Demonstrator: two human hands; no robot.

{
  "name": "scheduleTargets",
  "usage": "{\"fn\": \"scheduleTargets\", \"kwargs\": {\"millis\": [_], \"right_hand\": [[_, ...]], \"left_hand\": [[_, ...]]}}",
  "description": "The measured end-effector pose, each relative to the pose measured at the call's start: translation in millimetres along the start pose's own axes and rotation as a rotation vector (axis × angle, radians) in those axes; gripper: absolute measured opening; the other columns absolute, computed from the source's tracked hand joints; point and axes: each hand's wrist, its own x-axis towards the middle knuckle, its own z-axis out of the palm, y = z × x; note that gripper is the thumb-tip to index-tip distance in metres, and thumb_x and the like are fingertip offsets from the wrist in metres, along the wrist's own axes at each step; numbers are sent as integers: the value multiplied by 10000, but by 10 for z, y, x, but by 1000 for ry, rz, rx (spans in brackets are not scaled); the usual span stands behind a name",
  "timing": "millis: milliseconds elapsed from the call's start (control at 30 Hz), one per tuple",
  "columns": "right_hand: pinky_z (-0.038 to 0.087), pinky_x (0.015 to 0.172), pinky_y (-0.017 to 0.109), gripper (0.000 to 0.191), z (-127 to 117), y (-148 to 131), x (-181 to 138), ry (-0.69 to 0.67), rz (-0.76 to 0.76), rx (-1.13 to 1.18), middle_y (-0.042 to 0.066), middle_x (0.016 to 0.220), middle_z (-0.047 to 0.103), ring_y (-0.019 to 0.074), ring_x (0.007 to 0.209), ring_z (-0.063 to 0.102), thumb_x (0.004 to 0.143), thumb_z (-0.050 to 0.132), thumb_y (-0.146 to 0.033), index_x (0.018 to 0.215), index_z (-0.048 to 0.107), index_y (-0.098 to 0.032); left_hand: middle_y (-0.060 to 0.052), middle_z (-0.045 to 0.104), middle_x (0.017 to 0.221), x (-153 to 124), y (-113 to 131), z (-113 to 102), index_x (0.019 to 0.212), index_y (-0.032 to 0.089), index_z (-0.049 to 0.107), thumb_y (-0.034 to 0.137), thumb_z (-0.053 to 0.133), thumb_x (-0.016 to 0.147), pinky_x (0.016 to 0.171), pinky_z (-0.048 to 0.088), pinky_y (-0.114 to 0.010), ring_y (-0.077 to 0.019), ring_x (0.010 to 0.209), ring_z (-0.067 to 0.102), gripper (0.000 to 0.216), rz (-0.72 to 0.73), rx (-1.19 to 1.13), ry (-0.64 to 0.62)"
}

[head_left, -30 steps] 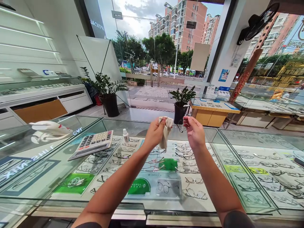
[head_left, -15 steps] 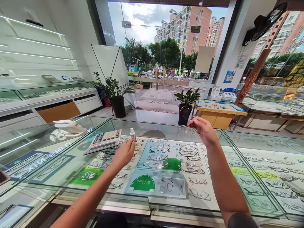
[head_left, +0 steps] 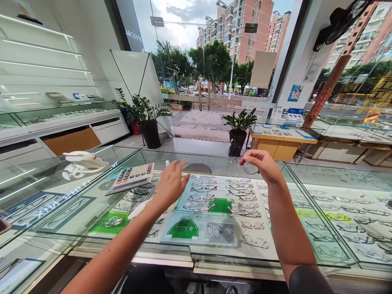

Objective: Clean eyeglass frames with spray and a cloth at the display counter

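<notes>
My right hand [head_left: 261,163] pinches a pair of thin-framed eyeglasses [head_left: 250,168] above the back of the glass counter. One round lens hangs below the fingers; the rest is hard to make out against the plant pot. Over the counter's middle, my left hand [head_left: 172,181] has its fingers spread and holds nothing. Just behind those fingers stands a small white bottle [head_left: 167,163], mostly hidden. To the left of this hand, a calculator [head_left: 134,175] lies tilted on the glass. A pale white shape [head_left: 139,209] shows beside my left forearm, its kind unclear.
Rows of eyeglasses [head_left: 241,188] lie under the glass counter top [head_left: 214,157]. A white figurine-like object [head_left: 85,161] sits at the left. Beyond the counter are two potted plants [head_left: 150,130], a wooden display table [head_left: 272,145] and glass doors.
My left hand has risen and moved slightly right from beside the bottle, its fingers spreading. My right hand keeps the eyeglasses, which have turned a little. The whole view has shifted slightly.
</notes>
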Motion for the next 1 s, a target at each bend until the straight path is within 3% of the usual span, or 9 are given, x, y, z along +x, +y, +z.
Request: {"fn": "scheduleTargets", "kwargs": {"millis": [133,200,300,400,600,733,800,900,1000], "right_hand": [[470,820,378,289,-57,-58,-22,-39,8,1,39,756,774,216,775,658,888,775,-463,710,776,-237],[480,812,368,298,-96,-88,-37,-67,15,11,36,749,766,210,770,659,891,786,-470,713,767,-232],[478,803,348,287,-162,-111,-56,-119,26,6,30,760,760,194,771,656,914,784,-447,736,764,-223],[477,807,340,279,-214,-101,-52,-173,36,-27,26,776,758,185,774,649,942,764,-418,749,767,-218],[461,779,337,282,-195,-40,38,-289,88,-84,26,770,757,183,772,628,953,749,-402,746,774,-212],[471,784,342,283,-130,-10,74,-308,105,-101,26,764,753,184,779,632,961,731,-393,746,765,-211],[491,807,345,259,-98,-14,65,-253,77,-89,24,806,752,187,812,646,961,737,-412,794,760,-217],[529,878,361,218,-50,-41,30,-53,-49,-76,30,944,745,199,906,669,962,746,-455,967,756,-238],[540,982,404,329,11,-56,4,115,-192,-167,45,1097,734,224,1031,682,935,788,-462,1194,719,-270]], "left_hand": [[-199,539,1608,411,719,-342,1535,204,499,427,543,1078,1241,369,-536,-342,1491,510,510,371,-216,240],[-189,533,1624,555,977,-438,1566,236,463,437,646,1038,1245,385,-545,-344,1499,515,594,537,-291,320],[-188,494,1670,703,1185,-457,1642,264,388,474,766,968,1272,387,-565,-357,1554,472,801,715,-384,365],[-168,551,1636,778,1228,-372,1663,275,382,517,816,924,1276,400,-565,-353,1550,485,891,796,-423,327],[-119,766,1342,781,1134,-236,1507,256,571,448,797,961,1050,523,-463,-298,1251,705,621,819,-442,288],[-72,819,1126,790,1067,-261,1362,252,682,438,806,956,924,517,-393,-253,1030,753,463,804,-509,243],[-51,817,1068,801,1034,-293,1330,259,704,452,827,934,918,515,-377,-238,992,750,457,769,-566,217],[-35,799,1019,820,978,-354,1296,257,726,466,862,896,897,533,-348,-208,937,738,472,654,-676,229],[-25,786,977,844,914,-399,1258,246,747,486,876,876,873,553,-328,-186,894,725,469,506,-762,264]]}}
